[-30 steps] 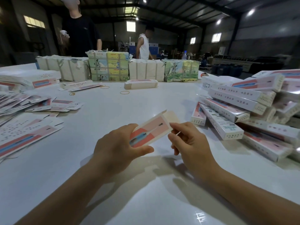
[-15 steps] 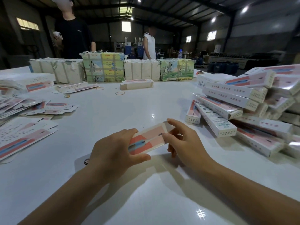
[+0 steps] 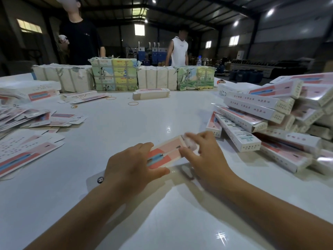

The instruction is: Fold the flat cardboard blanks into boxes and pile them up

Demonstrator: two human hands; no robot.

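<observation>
- Box (image 3: pixel 166 153) low over white table (image 3: pixel 126 123), centre, pink-and-blue face up
- Left hand (image 3: pixel 129 170) gripping near end, thumb along underside edge
- Right hand (image 3: pixel 205 159) pinching far end; fingertips blurred
- Folded boxes pile (image 3: pixel 270 114) right; flat blanks (image 3: pixel 27 150) left

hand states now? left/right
Left hand: holding the near end of the box, thumb and fingers curled round it.
Right hand: fingers on the box's far end flap; blurred, grip unclear.

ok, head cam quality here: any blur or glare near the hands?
Head view: right hand fingertips motion-blurred over the pink-and-blue cardboard box; left hand sharper; ceiling lights glint off the glossy white table; wide-angle bending at the edges.
</observation>
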